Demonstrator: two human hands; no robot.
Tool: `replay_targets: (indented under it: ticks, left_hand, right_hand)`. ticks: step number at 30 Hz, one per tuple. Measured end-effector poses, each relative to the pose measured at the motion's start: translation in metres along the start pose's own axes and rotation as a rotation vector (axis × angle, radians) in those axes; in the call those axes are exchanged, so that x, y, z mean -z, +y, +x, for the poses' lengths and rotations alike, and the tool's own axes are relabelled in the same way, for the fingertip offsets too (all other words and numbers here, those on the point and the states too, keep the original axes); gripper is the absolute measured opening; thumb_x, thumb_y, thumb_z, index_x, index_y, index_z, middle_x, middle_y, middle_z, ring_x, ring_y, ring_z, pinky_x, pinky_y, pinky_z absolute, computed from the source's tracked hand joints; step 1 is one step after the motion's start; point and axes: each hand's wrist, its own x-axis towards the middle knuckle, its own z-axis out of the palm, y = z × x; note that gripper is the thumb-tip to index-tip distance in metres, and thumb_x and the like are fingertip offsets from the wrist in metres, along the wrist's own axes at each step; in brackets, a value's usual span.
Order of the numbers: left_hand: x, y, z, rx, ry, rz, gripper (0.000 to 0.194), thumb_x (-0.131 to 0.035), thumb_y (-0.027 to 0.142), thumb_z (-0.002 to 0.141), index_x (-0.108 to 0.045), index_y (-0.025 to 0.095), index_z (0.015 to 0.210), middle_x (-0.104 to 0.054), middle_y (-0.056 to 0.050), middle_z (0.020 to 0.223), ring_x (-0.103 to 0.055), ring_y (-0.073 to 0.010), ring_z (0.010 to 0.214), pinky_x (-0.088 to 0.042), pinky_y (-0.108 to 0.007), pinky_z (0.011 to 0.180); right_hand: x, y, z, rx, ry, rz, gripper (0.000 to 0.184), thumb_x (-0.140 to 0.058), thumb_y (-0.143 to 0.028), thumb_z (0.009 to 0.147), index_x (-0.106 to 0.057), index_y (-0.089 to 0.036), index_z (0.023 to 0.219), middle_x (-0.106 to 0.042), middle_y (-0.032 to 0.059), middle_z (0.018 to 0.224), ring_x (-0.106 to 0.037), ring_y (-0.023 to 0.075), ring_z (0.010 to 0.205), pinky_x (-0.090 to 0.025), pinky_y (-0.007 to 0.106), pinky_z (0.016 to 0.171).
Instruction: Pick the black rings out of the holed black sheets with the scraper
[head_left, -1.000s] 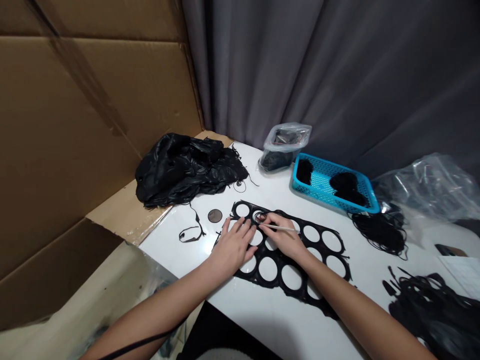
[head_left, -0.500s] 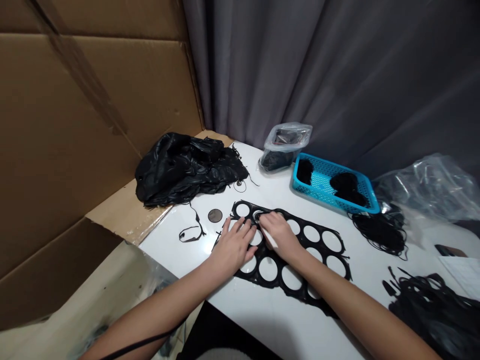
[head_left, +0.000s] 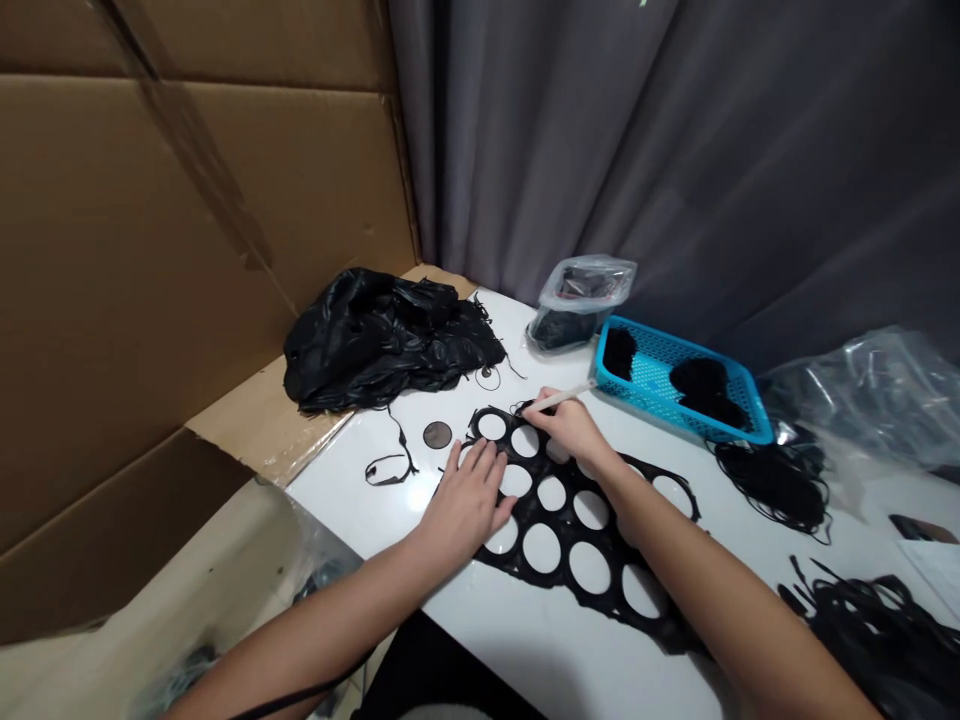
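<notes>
Head view, holed sheet: the black sheet (head_left: 531, 510) with rows of round holes lies flat on the white table (head_left: 495, 640), under both hands.
Left hand: palm down, fingers spread, this hand (head_left: 469, 495) presses the sheet's left end. Its hold looks one-sided – a sideways pull could swing the far end round, since only the right forearm lies over that part.
Right hand: thumb and forefinger of this hand (head_left: 570, 425) pinch a white stick (head_left: 562, 395) at the sheet's far edge.
White stick: its rear end points towards the blue basket (head_left: 651, 375) and looks close to it; a backward jerk might knock the basket's near corner.
Thin black loop: a curl of black (head_left: 517, 408) shows by the right fingertips; whether it is loose or joined to the sheet is too small to tell. If joined, a hard tug could stretch or tear the narrow webs between holes.
Dark disc: this thin piece (head_left: 437, 434) lies loose just beyond the left fingertips – a sweep of that hand could drag it.
Black scrap: a stringy strip (head_left: 405, 465) lies left of the disc and could snag on a finger.
</notes>
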Motion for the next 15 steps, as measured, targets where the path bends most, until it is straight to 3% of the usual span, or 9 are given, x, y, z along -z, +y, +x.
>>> replay_targets:
  ticks: [3,6,15]
  left_hand:
    - [-0.002,0.001,-0.001,0.005,-0.009,0.02,0.047,-0.051,0.039,0.098,-0.056,0.009,0.133,-0.056,-0.017,0.14,-0.047,-0.0308,0.135,-0.029,-0.052,0.116]
    - [-0.004,0.001,-0.001,0.008,-0.017,0.034,0.046,-0.05,0.038,0.098,-0.056,0.01,0.134,-0.056,-0.017,0.141,-0.047,-0.0307,0.136,-0.03,-0.051,0.116]
    - [-0.004,0.002,0.0,-0.001,-0.035,0.031,0.044,-0.05,0.036,0.098,-0.057,0.009,0.133,-0.056,-0.017,0.141,-0.046,-0.0317,0.136,-0.029,-0.052,0.116]
  right_hand:
    - [-0.019,-0.007,-0.011,0.05,-0.135,0.085,0.021,-0.062,-0.034,0.079,-0.05,-0.023,0.066,-0.056,-0.0034,0.062,-0.052,0.0156,0.062,-0.038,0.027,0.058]
    - [-0.025,-0.008,-0.014,0.113,-0.216,0.11,0.02,-0.062,-0.033,0.081,-0.053,-0.021,0.067,-0.059,-0.0023,0.067,-0.053,0.0153,0.065,-0.04,0.027,0.062]
    - [-0.024,-0.005,-0.015,0.194,-0.254,0.008,0.016,-0.061,-0.027,0.084,-0.057,-0.021,0.07,-0.064,0.0001,0.076,-0.057,0.0182,0.076,-0.041,0.03,0.072]
